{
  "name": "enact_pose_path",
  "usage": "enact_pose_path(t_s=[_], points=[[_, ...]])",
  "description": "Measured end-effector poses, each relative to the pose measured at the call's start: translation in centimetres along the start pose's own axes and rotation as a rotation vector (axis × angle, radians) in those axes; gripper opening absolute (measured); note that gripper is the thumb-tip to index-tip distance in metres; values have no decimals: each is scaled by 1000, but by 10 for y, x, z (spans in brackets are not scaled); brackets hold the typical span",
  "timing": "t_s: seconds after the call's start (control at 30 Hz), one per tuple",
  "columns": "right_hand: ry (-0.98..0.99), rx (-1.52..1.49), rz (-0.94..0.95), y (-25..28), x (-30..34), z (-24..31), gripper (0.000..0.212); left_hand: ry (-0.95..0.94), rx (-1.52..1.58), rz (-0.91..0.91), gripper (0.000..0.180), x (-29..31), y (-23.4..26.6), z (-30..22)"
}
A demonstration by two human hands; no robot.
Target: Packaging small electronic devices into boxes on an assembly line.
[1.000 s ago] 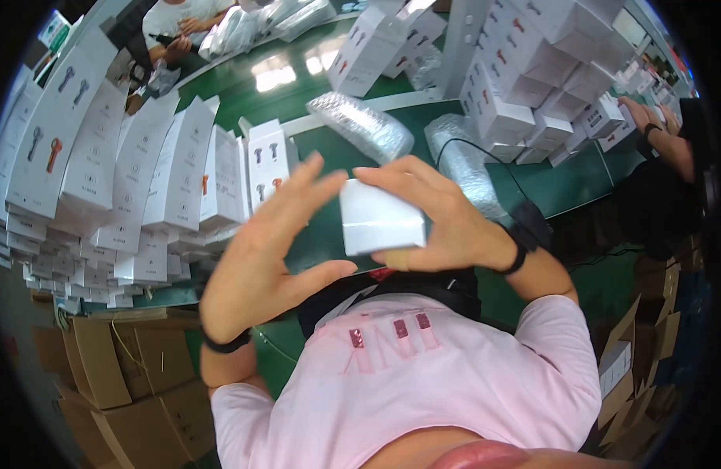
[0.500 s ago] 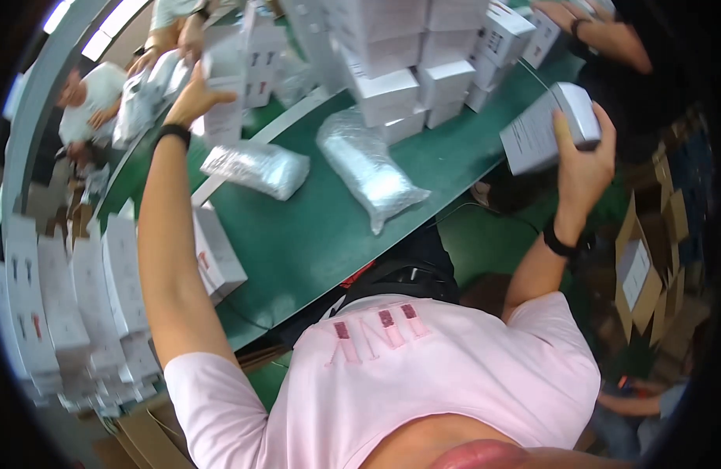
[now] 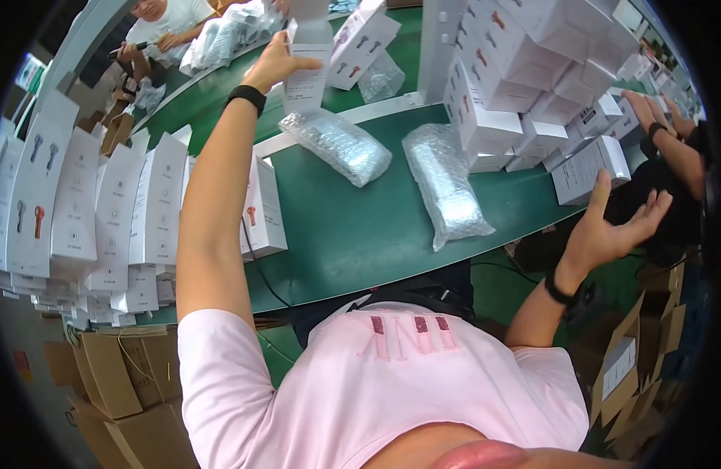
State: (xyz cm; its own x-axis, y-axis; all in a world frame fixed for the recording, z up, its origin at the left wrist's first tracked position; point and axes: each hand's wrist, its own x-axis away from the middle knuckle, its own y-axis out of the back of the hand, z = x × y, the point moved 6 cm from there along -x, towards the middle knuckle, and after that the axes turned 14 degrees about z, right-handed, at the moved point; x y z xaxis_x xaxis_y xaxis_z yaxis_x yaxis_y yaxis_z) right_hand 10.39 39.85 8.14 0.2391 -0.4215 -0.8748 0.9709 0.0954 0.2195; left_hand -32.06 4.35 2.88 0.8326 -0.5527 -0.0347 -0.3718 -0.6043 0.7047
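Observation:
At the far side of the bench, my left hand (image 3: pixel 279 67) grips a white box (image 3: pixel 304 92) by its side, thumb across the printed face; the box stands upright and its top end is cut off by the picture's edge. My right hand (image 3: pixel 608 234) is open with fingers spread, holding nothing. Just beyond it, a closed white box (image 3: pixel 586 173) lies at the bench edge beside the stacked boxes. Between my hands lie two bubble-wrapped packs, one on the left (image 3: pixel 338 148) and one on the right (image 3: pixel 448 187).
Tall stacks of white boxes (image 3: pixel 525 55) rise at the right of the green bench (image 3: pixel 337 258). Rows of white boxes (image 3: pixel 102 211) crowd the left. Cardboard cartons (image 3: pixel 126 375) stand below. A co-worker's arms (image 3: pixel 673 148) reach in at the right; another person (image 3: pixel 173 27) works across.
My right hand has let go of its white box, which now rests at the bench edge by the stacks. My left hand still holds its box. The view has turned leftward.

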Motion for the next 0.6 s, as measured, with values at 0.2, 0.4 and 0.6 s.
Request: enact_pose_path(t_s=[0.2,0.4,0.6], points=[[381,-494,767,-193,-5,197,57,-24,-37,-163,78,27,24,34],[-36,-144,894,-466,-8,20,48,-307,-235,-798,81,63,4,-61],[209,-449,1045,-432,3,89,33,-323,-151,-634,78,231,28,-200]])
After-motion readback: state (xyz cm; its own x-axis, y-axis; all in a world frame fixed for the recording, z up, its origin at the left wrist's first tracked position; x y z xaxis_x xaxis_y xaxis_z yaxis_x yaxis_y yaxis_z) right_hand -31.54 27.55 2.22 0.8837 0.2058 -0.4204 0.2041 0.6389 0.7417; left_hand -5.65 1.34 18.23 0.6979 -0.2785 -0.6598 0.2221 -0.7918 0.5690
